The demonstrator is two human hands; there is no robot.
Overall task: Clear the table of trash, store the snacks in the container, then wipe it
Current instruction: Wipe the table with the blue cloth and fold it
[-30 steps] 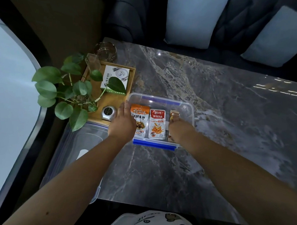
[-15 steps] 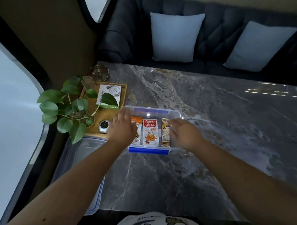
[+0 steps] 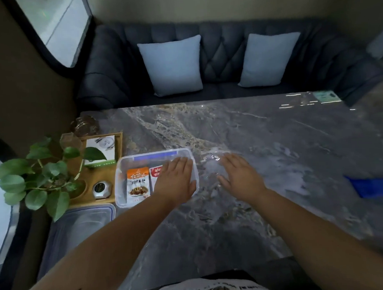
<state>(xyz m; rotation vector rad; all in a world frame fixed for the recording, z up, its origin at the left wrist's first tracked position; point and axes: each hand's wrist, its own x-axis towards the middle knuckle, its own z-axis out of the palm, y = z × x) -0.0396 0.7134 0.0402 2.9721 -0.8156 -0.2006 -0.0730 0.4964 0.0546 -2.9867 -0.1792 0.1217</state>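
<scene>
A clear plastic container [image 3: 120, 186] stands on the marble table [image 3: 273, 142], beside a wooden tray. Inside lie an orange snack packet [image 3: 138, 182] and a red one [image 3: 155, 171], partly covered. My left hand [image 3: 174, 181] lies palm down over the container's right half, fingers straight, thumb at the right rim. My right hand [image 3: 237, 175] hovers flat over the bare table just right of the container, fingers spread, holding nothing. The container's lid [image 3: 80, 226] lies at the near left corner. A blue cloth [image 3: 370, 187] lies at the right edge.
The wooden tray [image 3: 119, 145] at the left holds a card box, a small silver gadget [image 3: 101, 188] and a leafy plant [image 3: 42, 178]. A glass [image 3: 84, 125] stands behind it. A dark sofa with two pale cushions [image 3: 172, 65] runs along the far side.
My right hand has come out of the container and moved right over the table. My left hand has shifted from the left rim onto the container's right half. The view has tilted up.
</scene>
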